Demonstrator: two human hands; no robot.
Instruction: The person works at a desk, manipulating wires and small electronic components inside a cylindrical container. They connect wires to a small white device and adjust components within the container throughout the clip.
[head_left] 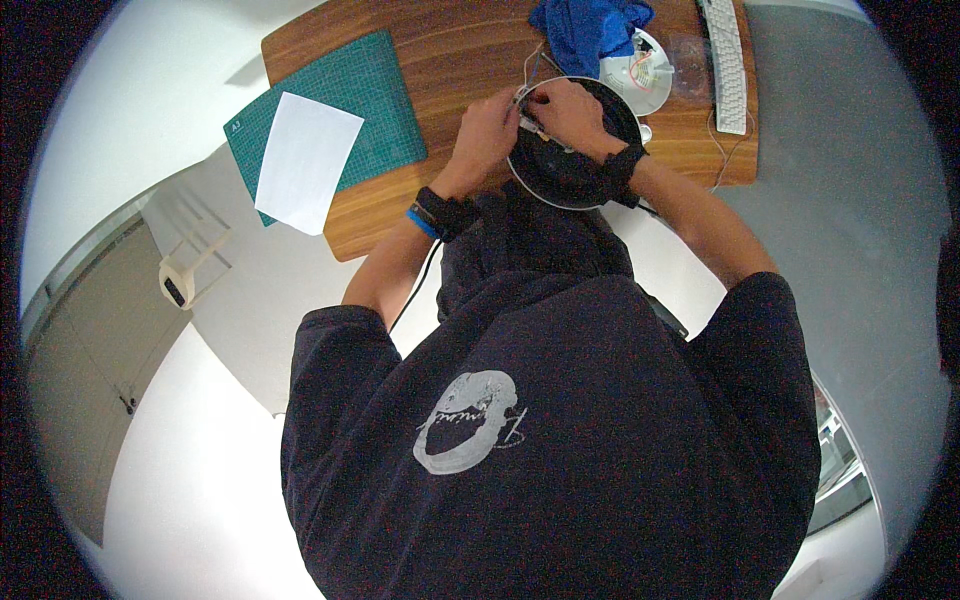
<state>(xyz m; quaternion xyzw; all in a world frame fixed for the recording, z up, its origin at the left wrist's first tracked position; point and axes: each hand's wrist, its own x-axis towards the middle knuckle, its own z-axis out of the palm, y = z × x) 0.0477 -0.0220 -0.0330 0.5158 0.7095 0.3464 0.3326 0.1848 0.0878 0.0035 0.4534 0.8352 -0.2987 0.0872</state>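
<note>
Over the table's near edge is a round black shell with a thin white rim [590, 187], its dark hollow facing up. My left hand [487, 130] is at the shell's left rim with its fingers closed. Beside it, my right hand [570, 112] reaches over the hollow, fingers curled in toward the left fingertips. What the two hands pinch is too small and too covered to make out. A small pale part [541, 135] shows just under the right hand, inside the shell. Black bands wrap both wrists.
Behind the shell lie a white round piece with reddish wires [650, 75] and a crumpled blue cloth [590, 35]. A white keyboard [725, 65] stands at the right edge of the wooden table [460, 45]. Leftward, white paper [308, 160] overlaps a green cutting mat [385, 100].
</note>
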